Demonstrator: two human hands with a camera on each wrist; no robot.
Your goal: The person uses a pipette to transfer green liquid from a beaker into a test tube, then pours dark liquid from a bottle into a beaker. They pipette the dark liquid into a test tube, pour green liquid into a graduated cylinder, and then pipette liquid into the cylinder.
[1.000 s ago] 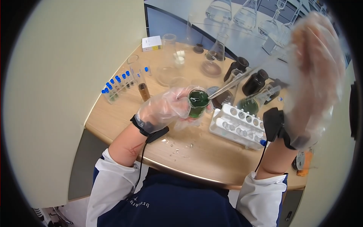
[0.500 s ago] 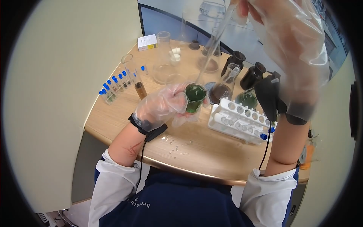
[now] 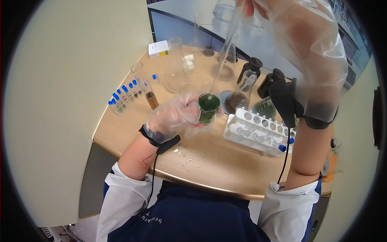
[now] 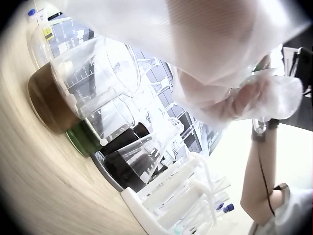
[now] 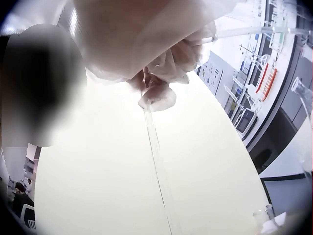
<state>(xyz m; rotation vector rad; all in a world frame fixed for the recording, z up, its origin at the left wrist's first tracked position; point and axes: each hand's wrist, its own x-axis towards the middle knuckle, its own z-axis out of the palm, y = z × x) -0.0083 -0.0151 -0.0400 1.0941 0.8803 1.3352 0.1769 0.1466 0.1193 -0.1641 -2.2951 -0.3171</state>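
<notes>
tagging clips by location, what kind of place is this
Most likely a teaching or chemistry lab: conical flasks and a white test-tube rack crowd the wooden bench, and gloved hands work over a small beaker of green liquid.

Wooden table bears flasks, white tube rack, dark bottles

Thin, crinkly clear plastic gloves cover my left hand and right hand. The beaker my left hand grips is smooth, glossy glass, like the slim clear rod pinched in my right. Under my left hand the tabletop is matt pale wood; beside it, the rack is glossy white plastic.
</notes>
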